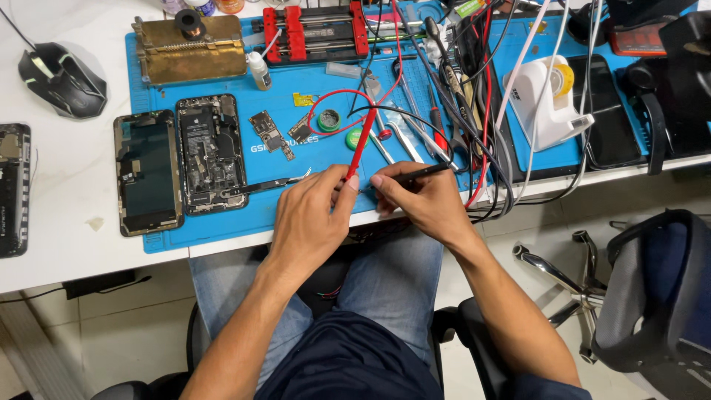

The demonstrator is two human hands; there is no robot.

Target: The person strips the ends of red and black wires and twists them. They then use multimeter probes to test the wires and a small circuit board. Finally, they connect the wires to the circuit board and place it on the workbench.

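My left hand (pixel 309 221) grips a red test probe (pixel 361 144) that points up toward a small circuit board (pixel 300 128) on the blue work mat (pixel 222 222). My right hand (pixel 426 204) holds a black test probe (pixel 415 173) lying almost flat, its tip near my left thumb. Both hands rest at the mat's front edge, close together. A red lead loops above the probes. An opened phone body (pixel 209 152) and its detached screen (pixel 147 172) lie to the left, with tweezers (pixel 270 184) beside them.
Another logic board (pixel 270 135) lies on the mat. A brass fixture (pixel 191 49) and red clamp jig (pixel 315 33) sit at the back. Tangled cables (pixel 474 111), a white tape dispenser (pixel 548 92), a mouse (pixel 63 78) and a chair (pixel 652 289) surround the area.
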